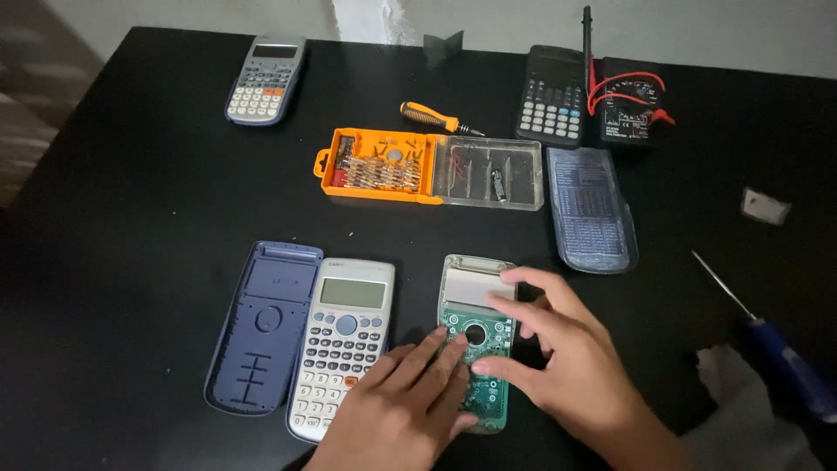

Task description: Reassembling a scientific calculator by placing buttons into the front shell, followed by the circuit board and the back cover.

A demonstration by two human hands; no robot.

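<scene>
Though spread, hands (410, 401) (558, 349) on circuit board (459, 324)

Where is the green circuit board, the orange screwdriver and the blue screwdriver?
green circuit board (478, 336): head view, on the bare green part beside its round hole.
orange screwdriver (425, 114): head view, on the orange and black handle.
blue screwdriver (789, 366): head view, on the blue handle.

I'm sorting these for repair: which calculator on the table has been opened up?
The one under both hands: its green circuit board is exposed. The silver calculator beside it, the grey one and the black one remain closed.
</scene>
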